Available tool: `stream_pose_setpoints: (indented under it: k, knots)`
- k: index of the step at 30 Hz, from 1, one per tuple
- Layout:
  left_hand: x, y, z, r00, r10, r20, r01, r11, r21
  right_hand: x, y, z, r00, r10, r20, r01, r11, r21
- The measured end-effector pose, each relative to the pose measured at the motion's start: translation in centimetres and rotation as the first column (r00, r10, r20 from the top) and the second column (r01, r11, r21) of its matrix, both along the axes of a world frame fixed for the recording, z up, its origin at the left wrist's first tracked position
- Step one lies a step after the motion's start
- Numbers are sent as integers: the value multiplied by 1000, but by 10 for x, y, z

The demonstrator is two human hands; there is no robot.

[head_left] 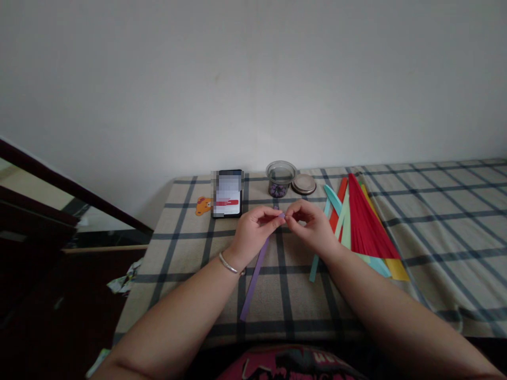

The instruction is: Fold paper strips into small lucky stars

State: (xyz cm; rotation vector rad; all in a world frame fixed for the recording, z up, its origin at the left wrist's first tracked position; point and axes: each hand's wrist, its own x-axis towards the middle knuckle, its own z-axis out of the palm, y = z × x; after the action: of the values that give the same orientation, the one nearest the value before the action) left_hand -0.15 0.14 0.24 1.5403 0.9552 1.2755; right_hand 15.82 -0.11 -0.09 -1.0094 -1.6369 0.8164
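A long purple paper strip (254, 279) runs down from my hands toward the table's front edge. My left hand (256, 231) is closed, its thumb and fingertips pinching the strip's upper part. Facing it, my right hand (312, 229) is closed too, pinching the small purple end between thumb and forefinger. The fingertips of both hands almost meet, and the fold between them is partly hidden. Just beyond stands a clear plastic jar (280, 174) with small purple pieces in its bottom. Its round lid (304, 183) lies to the right of it.
A fan of paper strips in red (368, 227), yellow, orange, green and light blue lies on the right of the checked tablecloth (190, 248). A phone (228, 195) and an orange bear-shaped piece (203, 206) are at the back left. A wall rises behind; a dark railing is left.
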Motion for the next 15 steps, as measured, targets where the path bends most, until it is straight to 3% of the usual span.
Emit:
stream_pose_setpoints:
  k: [5, 10, 15]
  knots:
    - [-1, 1, -1, 999, -43, 30, 44, 999, -29, -1, 0, 2, 998, -2, -63, -3, 997, -79]
    - [1, 1, -2, 985, -71, 158, 88, 991, -101, 0, 2, -1, 994, 15, -107, -24, 996, -90]
    - [2, 1, -1, 972, -152, 182, 174, 978, -113, 0, 4, -3, 991, 16, -135, -32, 993, -116]
